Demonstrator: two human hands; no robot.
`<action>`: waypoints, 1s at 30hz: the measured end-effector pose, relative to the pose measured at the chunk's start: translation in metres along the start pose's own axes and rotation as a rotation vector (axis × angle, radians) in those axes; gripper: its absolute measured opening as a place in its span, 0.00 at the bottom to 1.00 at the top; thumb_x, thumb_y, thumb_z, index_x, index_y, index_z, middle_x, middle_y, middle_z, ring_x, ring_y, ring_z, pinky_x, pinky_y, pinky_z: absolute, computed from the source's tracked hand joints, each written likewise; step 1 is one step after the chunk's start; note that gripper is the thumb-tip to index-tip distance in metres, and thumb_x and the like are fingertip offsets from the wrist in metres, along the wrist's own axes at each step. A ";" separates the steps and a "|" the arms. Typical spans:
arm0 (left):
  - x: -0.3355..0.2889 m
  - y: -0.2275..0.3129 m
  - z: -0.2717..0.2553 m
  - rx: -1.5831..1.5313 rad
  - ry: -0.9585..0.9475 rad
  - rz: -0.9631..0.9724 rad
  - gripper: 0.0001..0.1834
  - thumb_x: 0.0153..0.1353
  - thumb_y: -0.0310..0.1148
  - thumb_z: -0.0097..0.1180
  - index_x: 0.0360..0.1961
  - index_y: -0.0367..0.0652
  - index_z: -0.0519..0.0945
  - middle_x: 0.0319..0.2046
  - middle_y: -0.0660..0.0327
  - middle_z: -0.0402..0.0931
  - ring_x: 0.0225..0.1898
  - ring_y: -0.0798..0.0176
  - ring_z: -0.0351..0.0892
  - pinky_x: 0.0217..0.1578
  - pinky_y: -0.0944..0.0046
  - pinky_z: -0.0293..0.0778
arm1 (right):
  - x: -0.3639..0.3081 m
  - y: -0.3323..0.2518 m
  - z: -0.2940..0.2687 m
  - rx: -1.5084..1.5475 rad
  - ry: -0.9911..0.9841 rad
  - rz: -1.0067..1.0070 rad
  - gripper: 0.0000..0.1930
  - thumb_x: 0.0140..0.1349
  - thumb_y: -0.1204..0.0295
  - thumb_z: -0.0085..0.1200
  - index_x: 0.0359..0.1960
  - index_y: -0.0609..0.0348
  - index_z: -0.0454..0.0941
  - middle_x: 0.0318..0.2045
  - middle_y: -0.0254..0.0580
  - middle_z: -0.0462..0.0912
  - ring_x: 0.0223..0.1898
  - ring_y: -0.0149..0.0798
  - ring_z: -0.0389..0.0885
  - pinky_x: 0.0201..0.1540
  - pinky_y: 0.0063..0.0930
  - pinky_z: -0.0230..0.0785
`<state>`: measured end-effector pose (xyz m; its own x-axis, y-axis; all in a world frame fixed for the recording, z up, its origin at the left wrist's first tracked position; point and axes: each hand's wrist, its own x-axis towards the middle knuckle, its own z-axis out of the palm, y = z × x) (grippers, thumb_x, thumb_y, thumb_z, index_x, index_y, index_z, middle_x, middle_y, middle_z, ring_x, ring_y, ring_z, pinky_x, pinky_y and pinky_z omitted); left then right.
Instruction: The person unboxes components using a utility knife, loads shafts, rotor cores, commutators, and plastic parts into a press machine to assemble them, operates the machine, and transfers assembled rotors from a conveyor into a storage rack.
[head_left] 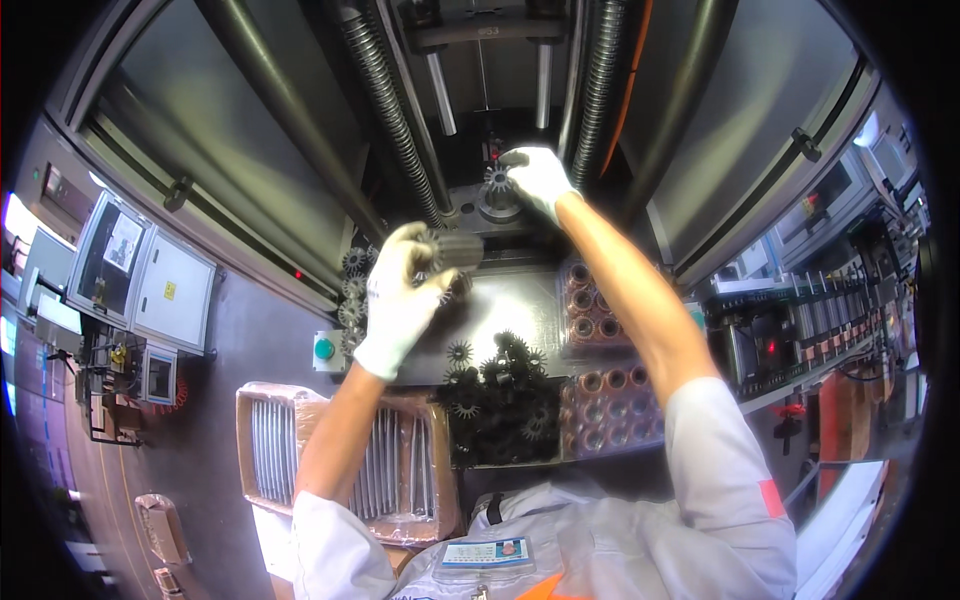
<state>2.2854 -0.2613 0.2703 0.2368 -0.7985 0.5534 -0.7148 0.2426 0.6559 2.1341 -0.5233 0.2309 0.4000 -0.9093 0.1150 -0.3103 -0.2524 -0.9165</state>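
My right hand (537, 177), in a white glove, reaches into the open machine and grips a dark toothed gear part (496, 181) sitting on a round fixture (497, 210). Nearer to me, my gloved left hand (400, 295) holds a dark cylindrical gear part (455, 248) above the machine's metal ledge (510, 300). A heap of black toothed gear parts (497, 395) lies on the ledge just below my left hand.
Copper-coloured rings (607, 395) fill trays right of the heap. A box of grey metal rods (395, 470) in plastic wrap stands at the lower left. More gears (352, 290) are stacked left of my left hand, by a green button (324, 349). Threaded columns (385, 110) flank the fixture.
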 end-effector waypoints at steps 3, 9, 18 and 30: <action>0.036 0.003 0.015 0.037 0.043 0.010 0.18 0.48 0.26 0.75 0.34 0.36 0.76 0.53 0.54 0.78 0.39 0.67 0.78 0.39 0.65 0.76 | -0.029 -0.012 0.005 -0.087 0.145 -0.055 0.24 0.58 0.72 0.53 0.59 0.57 0.79 0.46 0.54 0.86 0.51 0.51 0.84 0.58 0.39 0.74; 0.102 0.004 0.064 0.099 0.010 0.159 0.17 0.47 0.23 0.72 0.34 0.36 0.75 0.48 0.52 0.77 0.43 0.55 0.78 0.46 0.61 0.76 | -0.133 0.042 0.005 -0.381 -0.281 -0.236 0.24 0.65 0.60 0.50 0.60 0.55 0.74 0.49 0.61 0.80 0.53 0.61 0.78 0.59 0.49 0.70; 0.161 0.009 0.082 0.321 -0.258 0.086 0.20 0.45 0.34 0.72 0.36 0.35 0.78 0.34 0.46 0.80 0.40 0.44 0.81 0.42 0.52 0.75 | -0.177 0.057 0.027 -0.567 -0.749 -0.264 0.25 0.66 0.50 0.52 0.59 0.48 0.79 0.55 0.57 0.80 0.54 0.55 0.80 0.58 0.44 0.72; 0.088 -0.017 0.099 0.621 -0.224 0.127 0.23 0.56 0.46 0.67 0.48 0.43 0.82 0.44 0.49 0.80 0.49 0.44 0.80 0.49 0.52 0.76 | -0.177 0.070 0.040 -0.470 -0.453 -0.704 0.08 0.63 0.64 0.54 0.33 0.52 0.82 0.33 0.46 0.82 0.36 0.51 0.83 0.40 0.45 0.75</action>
<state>2.2533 -0.3909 0.2566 0.0315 -0.8960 0.4430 -0.9898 0.0336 0.1385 2.0763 -0.3665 0.1309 0.8916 -0.3091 0.3309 -0.1465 -0.8884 -0.4350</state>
